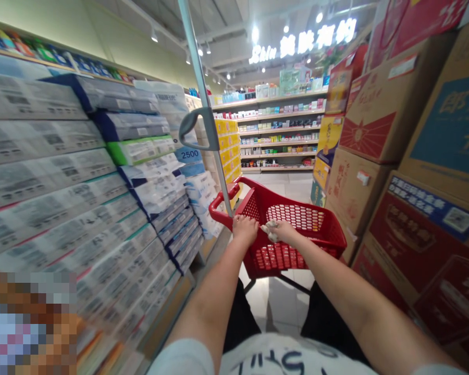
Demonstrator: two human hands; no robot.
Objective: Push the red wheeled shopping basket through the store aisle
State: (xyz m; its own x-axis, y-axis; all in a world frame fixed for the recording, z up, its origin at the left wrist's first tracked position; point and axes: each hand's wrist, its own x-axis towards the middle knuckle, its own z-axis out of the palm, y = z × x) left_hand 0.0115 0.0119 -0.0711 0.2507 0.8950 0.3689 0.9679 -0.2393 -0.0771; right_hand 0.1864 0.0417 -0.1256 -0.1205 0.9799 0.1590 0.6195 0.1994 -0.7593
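A red shopping cart [297,208] with mesh sides stands in front of me, angled to the right. My left hand [245,228] is closed over the near edge of the cart, beside the base of a tall metal pole [205,94] that carries a grey loop-shaped grip [197,130]. Bunched in my right hand [282,231], at the cart's near side, is a crumpled whitish cloth or tissue [271,229]. No items can be made out inside the basket.
Tall stacks of wrapped paper packs [54,156] line the left side. Cardboard cartons [375,114] are piled close on the right. The tiled aisle floor [283,185] runs ahead to stocked shelves [277,133]. A pixelated patch covers the lower left corner.
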